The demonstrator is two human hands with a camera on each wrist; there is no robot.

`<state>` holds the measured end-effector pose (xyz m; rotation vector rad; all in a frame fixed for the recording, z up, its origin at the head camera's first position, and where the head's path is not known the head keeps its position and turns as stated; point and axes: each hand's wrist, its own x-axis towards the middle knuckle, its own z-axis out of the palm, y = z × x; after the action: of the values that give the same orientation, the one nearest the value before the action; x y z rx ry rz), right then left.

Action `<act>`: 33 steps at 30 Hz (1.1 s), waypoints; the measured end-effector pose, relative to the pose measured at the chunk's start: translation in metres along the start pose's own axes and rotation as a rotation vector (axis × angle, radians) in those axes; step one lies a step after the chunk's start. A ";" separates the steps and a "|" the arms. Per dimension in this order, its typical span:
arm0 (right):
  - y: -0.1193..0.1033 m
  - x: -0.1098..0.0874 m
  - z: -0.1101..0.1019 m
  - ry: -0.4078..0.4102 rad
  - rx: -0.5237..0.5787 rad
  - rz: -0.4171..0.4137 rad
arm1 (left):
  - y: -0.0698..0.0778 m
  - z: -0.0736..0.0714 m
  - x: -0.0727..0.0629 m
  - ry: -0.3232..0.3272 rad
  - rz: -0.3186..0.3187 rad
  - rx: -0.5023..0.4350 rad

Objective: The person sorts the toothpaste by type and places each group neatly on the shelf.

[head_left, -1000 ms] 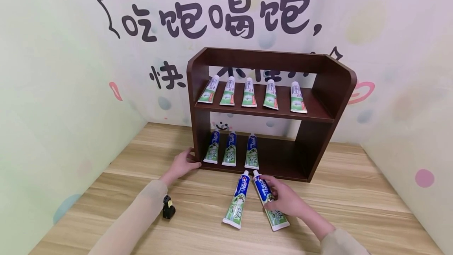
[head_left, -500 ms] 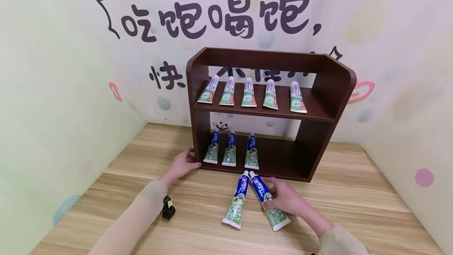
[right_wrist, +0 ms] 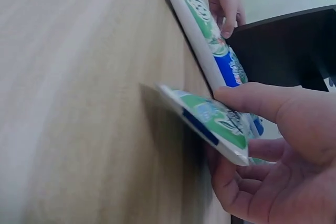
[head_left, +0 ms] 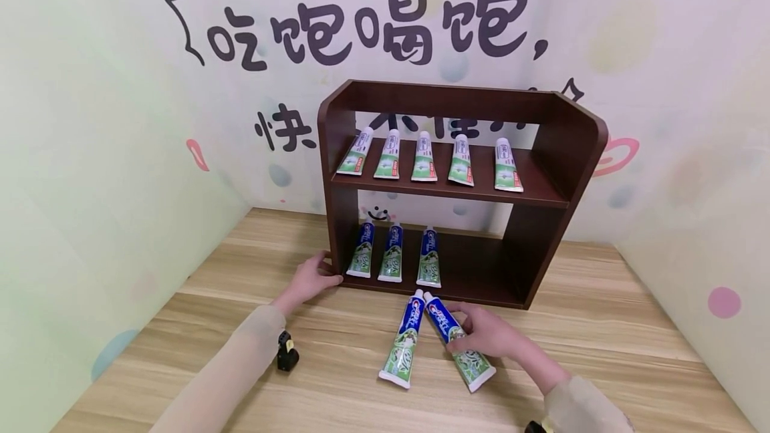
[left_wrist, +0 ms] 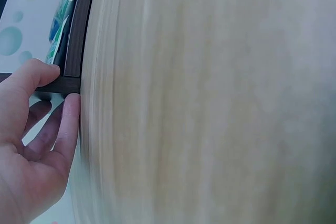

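Note:
My left hand (head_left: 308, 280) holds the lower left corner of a dark brown two-tier shelf (head_left: 445, 97). In the left wrist view its thumb rests on the front and the fingers lie against the outer side. A blue-and-green toothpaste tube (head_left: 442, 321) is pinched between the thumb and fingers of my right hand (head_left: 490, 334). In the right wrist view its flat end (right_wrist: 202, 124) is tilted, with a shadow beneath on the table. Just to its left a matching toothpaste tube (head_left: 402, 346) lies on the table, and the two caps nearly meet below the shelf's front edge.
Three blue-and-green tubes (head_left: 428, 259) stand in a row on the lower tier, toward its left. Several white-and-green tubes (head_left: 424, 159) line the upper tier. The shelf stands on a wood-grain table (head_left: 619, 333) before a printed wall (head_left: 662, 119).
The tube in my right hand has turned a little, its cap end shifting left toward the neighbouring tube and its flat end slightly right. My left hand has stayed on the shelf corner.

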<state>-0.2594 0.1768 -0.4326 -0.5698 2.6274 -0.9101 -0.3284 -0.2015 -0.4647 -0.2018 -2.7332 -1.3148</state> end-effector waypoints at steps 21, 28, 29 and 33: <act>0.016 0.005 -0.010 -0.080 0.389 -0.027 | -0.001 0.000 0.000 -0.007 -0.016 -0.011; 0.013 0.009 -0.022 -0.018 0.483 0.027 | -0.002 0.000 0.000 -0.005 -0.014 -0.009; 0.012 0.010 -0.024 -0.014 0.493 0.033 | -0.002 0.000 0.001 -0.007 -0.014 -0.009; 0.011 0.013 -0.031 0.000 0.527 0.045 | 0.000 0.001 0.002 -0.005 -0.017 -0.007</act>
<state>-0.2858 0.1945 -0.4183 -0.3682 2.2449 -1.5086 -0.3301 -0.2010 -0.4653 -0.1828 -2.7404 -1.3307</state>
